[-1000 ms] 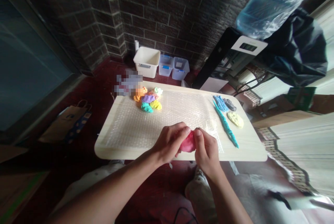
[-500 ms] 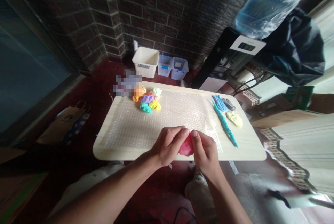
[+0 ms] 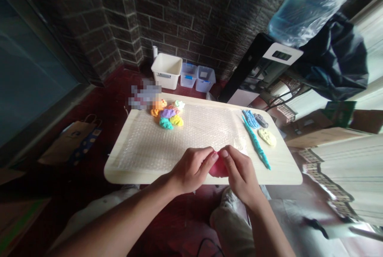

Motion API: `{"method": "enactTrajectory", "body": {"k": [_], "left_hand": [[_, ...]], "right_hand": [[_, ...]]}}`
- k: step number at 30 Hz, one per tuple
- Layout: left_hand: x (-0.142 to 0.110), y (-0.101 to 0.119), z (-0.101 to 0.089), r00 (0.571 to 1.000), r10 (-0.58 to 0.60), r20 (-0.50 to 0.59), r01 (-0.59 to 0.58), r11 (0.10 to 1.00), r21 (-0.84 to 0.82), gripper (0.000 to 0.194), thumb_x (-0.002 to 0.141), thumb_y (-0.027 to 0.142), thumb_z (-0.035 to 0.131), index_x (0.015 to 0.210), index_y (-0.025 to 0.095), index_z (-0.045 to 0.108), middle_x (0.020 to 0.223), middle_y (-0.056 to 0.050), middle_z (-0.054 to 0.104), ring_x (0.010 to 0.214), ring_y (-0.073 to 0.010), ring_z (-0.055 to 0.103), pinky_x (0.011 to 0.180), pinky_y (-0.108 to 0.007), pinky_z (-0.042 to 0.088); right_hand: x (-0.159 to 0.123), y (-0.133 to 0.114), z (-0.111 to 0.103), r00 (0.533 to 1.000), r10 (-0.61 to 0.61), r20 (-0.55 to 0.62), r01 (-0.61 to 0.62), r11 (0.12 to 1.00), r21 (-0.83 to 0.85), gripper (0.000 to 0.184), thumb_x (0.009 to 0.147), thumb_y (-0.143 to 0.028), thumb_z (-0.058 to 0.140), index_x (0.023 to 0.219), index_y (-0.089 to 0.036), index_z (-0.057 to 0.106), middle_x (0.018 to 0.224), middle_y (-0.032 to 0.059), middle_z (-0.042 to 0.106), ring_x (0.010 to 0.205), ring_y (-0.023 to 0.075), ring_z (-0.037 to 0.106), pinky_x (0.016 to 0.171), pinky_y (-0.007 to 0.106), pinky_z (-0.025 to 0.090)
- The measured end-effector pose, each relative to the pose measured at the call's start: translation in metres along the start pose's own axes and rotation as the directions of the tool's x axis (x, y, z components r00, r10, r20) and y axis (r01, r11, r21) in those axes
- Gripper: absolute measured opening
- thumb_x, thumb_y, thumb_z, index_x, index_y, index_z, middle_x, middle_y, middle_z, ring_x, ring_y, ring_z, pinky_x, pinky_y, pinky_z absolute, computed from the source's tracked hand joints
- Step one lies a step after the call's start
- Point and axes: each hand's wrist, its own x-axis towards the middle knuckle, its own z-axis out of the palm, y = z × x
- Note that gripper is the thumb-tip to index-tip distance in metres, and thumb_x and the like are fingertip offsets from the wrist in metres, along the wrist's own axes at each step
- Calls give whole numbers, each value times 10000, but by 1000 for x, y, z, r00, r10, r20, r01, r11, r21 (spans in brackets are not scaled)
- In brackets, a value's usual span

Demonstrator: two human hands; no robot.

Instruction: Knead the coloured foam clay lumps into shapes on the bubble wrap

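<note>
Between my two hands is a lump of red-pink modelling clay (image 3: pixel 219 168), held above the front edge of the table (image 3: pixel 137 177). My left hand (image 3: pixel 196 168) is closed on its left side, thumb on top. My right hand (image 3: pixel 239 169) grips the right side, its thumb pressed near the upper edge. Fingers beneath the clay are hidden. Farther off lie lumps of purple clay (image 3: pixel 168 113), teal clay (image 3: pixel 166 123), yellow clay (image 3: pixel 176 120) and orange clay (image 3: pixel 158 107). To the right rest a long turquoise clay roll (image 3: pixel 256 144), blue clay (image 3: pixel 251 119), grey clay (image 3: pixel 262 120) and pale yellow clay (image 3: pixel 267 137).
Bubble wrap (image 3: pixel 155 145) covers much of the tabletop. Behind the table stand a white bin (image 3: pixel 166 74) and two clear boxes with blue latches (image 3: pixel 188 76). A water dispenser (image 3: pixel 281 54) is at the back right. A paper bag (image 3: pixel 67 141) lies on the floor at left.
Both hands stay on the red-pink clay. My right hand has moved slightly right and the thumbs have shifted, so more of the clay shows between them than half a second ago.
</note>
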Motion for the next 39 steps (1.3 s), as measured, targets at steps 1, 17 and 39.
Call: {"method": "enactTrajectory", "body": {"k": [1, 17, 39], "left_hand": [[0, 0, 0, 1000, 16, 0, -16, 1000, 15, 433, 1118, 386, 390, 730, 203, 451, 643, 21, 514, 603, -126, 505, 614, -285, 340], [2, 5, -2, 993, -98, 72, 113, 960, -255, 453, 1092, 545, 410, 811, 201, 500, 708, 18, 505, 671, -142, 485, 629, -285, 367], [5, -3, 12, 959, -185, -216, 58, 870, -489, 266, 982, 403, 725, 1070, 158, 782, 1036, -98, 795, 958, -215, 750, 862, -320, 599]], "right_hand": [[0, -1, -1, 1000, -9, 22, 9, 1000, -7, 418, 1129, -434, 463, 772, -224, 517, 693, -16, 510, 621, 154, 470, 611, 304, 373], [-4, -2, 7, 986, -157, -50, 154, 987, -52, 302, 1120, -289, 466, 835, -223, 545, 769, 1, 544, 679, 162, 515, 641, 313, 384], [3, 6, 17, 946, -25, -324, 108, 964, 241, 108, 1026, -319, 683, 987, -222, 706, 954, 69, 676, 860, 222, 654, 731, 352, 540]]}}
